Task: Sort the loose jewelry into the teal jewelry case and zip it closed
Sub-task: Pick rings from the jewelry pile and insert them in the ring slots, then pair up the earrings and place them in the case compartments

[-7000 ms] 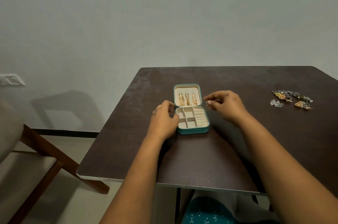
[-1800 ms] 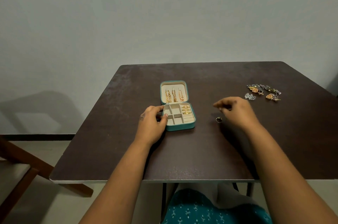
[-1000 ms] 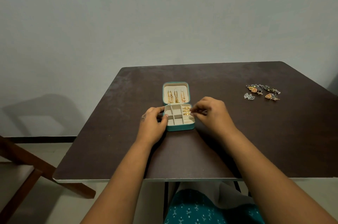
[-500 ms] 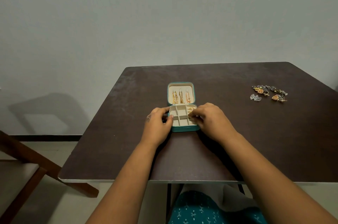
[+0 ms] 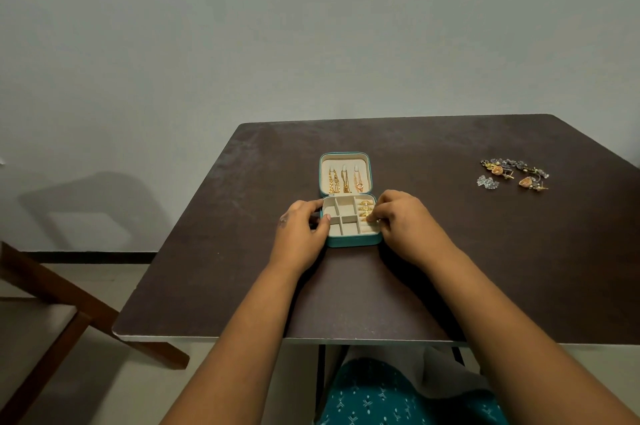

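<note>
- The left hand holds the left side of the teal case, fingers curled round its edge.
- The right hand pinches a gold ring in the ring rolls on the case's right side.
- Just past both hands, the lid stands open with gold chains hanging inside.
- Far right of the right hand, loose earrings lie on the dark table.

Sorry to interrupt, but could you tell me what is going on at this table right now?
A person is sorting jewelry into an open teal jewelry case. The left hand steadies the case's left side while the right hand presses a gold ring into the ring rolls. Chains hang in the lid. A pile of loose jewelry waits on the table, far right.
</note>
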